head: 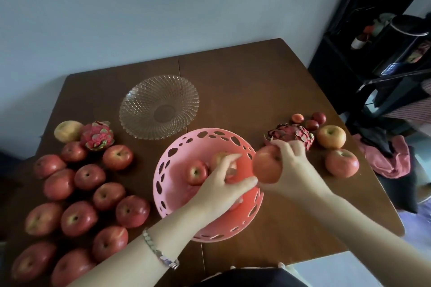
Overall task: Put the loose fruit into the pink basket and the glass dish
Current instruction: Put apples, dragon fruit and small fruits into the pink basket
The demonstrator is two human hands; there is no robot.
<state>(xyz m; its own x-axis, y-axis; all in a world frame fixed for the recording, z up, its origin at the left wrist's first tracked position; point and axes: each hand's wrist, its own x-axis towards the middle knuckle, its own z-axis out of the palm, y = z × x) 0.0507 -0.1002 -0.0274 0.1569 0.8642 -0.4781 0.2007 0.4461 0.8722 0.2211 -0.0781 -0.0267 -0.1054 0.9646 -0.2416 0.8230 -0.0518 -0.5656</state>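
An apple (267,165) is gripped by the right hand (292,168) at the pink basket (177,147) rim; left hand (224,184) fingers (229,158) are spread inside, over an apple.

Pink basket (177,158) with apples, glass dish (149,91) behind.

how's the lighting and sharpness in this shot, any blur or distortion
Head view: dim, flat light, colours muted; soft sheen on the table, no hard glare. The glass dish is fairly crisp. The left hand over the pink basket is slightly motion-blurred. Wide-angle bending curves the table edges.
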